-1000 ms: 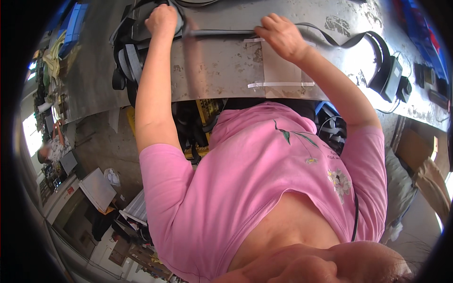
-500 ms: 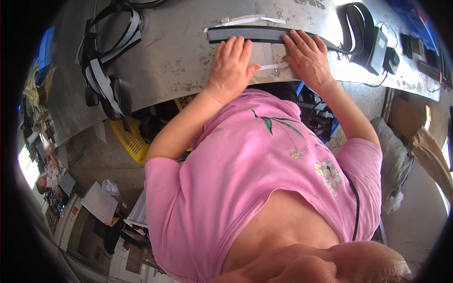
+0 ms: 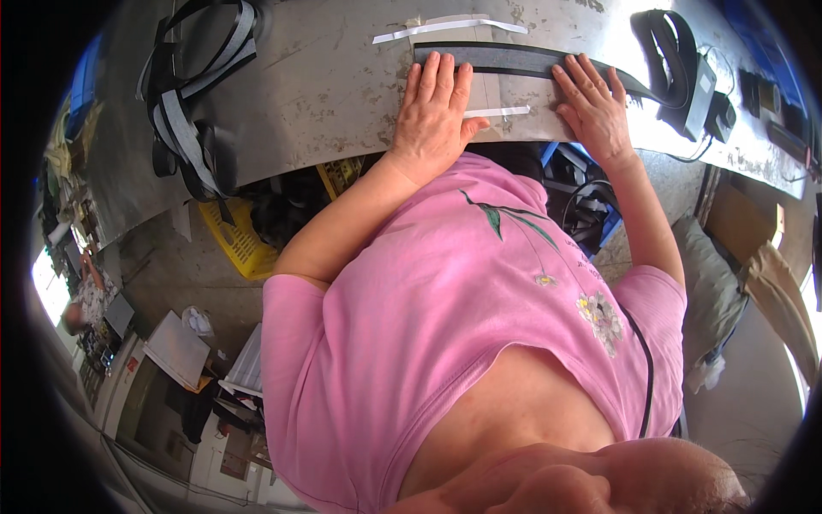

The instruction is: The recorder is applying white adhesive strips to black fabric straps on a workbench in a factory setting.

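Observation:
A grey strap with black edges (image 3: 509, 61) lies flat across the metal table (image 3: 325, 94), its cut end at the left. My left hand (image 3: 431, 118) rests palm down near that end, fingers stretched out and fingertips on the strap. Farther right, my right hand (image 3: 599, 116) lies with its fingers spread, the fingertips pressing on the strap. Neither hand grips anything. Beyond the strap is a white strip (image 3: 452, 28). A second white strip (image 3: 498, 111) lies nearer, between my hands. To the right, the strap runs toward a standing loop of dark strap (image 3: 672, 60).
A tangle of grey and black straps (image 3: 181, 141) hangs over the table's edge at left. Below are a yellow crate (image 3: 244, 244) and a blue crate (image 3: 613, 224) holding dark material. A black box (image 3: 700, 101) with a cord stands at right. Another person (image 3: 92, 295) is far left.
The strap's cut end has shifted to the right, and both my hands have moved right with it, staying flat. The strap bundle at left has not moved on the table.

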`<state>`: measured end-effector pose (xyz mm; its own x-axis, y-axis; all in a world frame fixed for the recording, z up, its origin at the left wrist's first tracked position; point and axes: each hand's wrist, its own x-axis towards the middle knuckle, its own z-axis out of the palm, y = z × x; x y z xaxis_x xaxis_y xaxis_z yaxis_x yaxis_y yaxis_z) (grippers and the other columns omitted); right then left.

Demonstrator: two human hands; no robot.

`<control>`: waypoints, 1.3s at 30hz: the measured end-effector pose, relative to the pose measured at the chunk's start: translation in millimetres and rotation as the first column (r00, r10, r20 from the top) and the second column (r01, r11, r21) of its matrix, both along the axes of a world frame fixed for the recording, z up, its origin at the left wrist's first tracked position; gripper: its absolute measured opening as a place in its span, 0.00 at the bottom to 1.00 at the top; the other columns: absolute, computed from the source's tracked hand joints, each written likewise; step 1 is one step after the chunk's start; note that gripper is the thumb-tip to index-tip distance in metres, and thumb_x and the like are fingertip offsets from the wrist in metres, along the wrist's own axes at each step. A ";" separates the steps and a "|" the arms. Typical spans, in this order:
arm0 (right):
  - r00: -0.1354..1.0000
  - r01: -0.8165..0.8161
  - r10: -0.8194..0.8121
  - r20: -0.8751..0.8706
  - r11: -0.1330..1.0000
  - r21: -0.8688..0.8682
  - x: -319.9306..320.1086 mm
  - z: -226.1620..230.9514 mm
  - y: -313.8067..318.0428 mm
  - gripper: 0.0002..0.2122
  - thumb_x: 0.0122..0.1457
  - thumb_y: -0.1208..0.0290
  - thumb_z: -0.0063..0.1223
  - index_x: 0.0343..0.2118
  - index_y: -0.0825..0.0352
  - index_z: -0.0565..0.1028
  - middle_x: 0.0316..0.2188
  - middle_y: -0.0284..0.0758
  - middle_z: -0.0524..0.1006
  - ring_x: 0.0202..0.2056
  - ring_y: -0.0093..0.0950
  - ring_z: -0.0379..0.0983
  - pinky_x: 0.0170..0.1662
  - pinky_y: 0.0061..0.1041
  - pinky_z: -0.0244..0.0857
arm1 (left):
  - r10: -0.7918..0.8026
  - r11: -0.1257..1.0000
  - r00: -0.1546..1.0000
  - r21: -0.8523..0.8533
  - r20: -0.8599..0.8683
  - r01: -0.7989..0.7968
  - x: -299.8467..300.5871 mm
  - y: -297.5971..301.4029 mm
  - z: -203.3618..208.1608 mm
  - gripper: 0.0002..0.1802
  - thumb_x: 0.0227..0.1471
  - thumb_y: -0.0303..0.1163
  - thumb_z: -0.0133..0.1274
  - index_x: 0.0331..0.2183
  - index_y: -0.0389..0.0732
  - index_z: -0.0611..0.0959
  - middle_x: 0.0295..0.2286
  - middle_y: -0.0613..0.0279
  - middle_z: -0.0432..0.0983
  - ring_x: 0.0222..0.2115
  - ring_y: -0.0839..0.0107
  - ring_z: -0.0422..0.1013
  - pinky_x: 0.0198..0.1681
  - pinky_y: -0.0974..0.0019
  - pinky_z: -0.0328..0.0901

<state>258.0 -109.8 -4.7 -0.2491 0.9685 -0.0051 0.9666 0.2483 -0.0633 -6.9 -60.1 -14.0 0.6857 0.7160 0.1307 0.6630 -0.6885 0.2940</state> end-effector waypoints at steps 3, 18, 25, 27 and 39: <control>1.000 -0.025 0.025 -0.011 1.000 0.000 0.2 0.4 1.7 0.25 0.56 0.58 0.46 0.57 0.51 0.60 0.59 0.28 0.58 0.61 0.26 0.49 0.62 0.41 0.36 | 0.007 1.000 1.000 -0.007 0.010 -0.007 -1.6 -3.4 -1.8 0.37 0.51 0.53 0.46 0.53 0.36 0.63 0.52 0.44 0.55 0.57 0.48 0.47 0.58 0.47 0.46; 0.993 0.037 -0.028 -0.119 0.996 0.077 -9.5 1.4 5.6 0.23 0.53 0.65 0.51 0.53 0.57 0.65 0.56 0.36 0.60 0.59 0.32 0.52 0.60 0.40 0.43 | -0.001 0.997 0.999 0.076 -0.038 0.003 0.0 -2.0 0.7 0.35 0.48 0.54 0.48 0.53 0.43 0.66 0.48 0.48 0.58 0.52 0.47 0.53 0.55 0.48 0.52; 0.848 0.054 0.031 -0.530 0.988 0.144 -73.1 23.4 47.3 0.13 0.48 0.72 0.54 0.38 0.66 0.73 0.33 0.38 0.73 0.36 0.37 0.70 0.39 0.31 0.66 | 0.009 0.998 0.999 0.060 -0.052 -0.006 3.3 -1.8 4.6 0.35 0.46 0.50 0.51 0.53 0.43 0.67 0.48 0.47 0.59 0.52 0.46 0.53 0.54 0.47 0.53; 0.799 0.114 -0.075 -0.597 0.993 0.028 -82.6 19.2 57.4 0.11 0.49 0.71 0.53 0.36 0.67 0.73 0.31 0.39 0.74 0.33 0.38 0.72 0.36 0.31 0.67 | 0.012 0.998 0.998 0.055 -0.056 -0.009 3.5 -1.8 5.8 0.34 0.46 0.50 0.51 0.52 0.43 0.67 0.48 0.47 0.59 0.52 0.46 0.53 0.54 0.47 0.53; 0.688 0.283 -0.498 -0.528 0.854 -0.436 -79.9 8.8 90.8 0.12 0.49 0.64 0.49 0.28 0.70 0.74 0.16 0.39 0.76 0.18 0.31 0.75 0.28 0.26 0.69 | 0.017 1.000 1.000 0.026 -0.003 -0.017 1.1 -1.1 4.4 0.34 0.46 0.48 0.53 0.52 0.41 0.67 0.47 0.47 0.60 0.52 0.46 0.52 0.54 0.48 0.53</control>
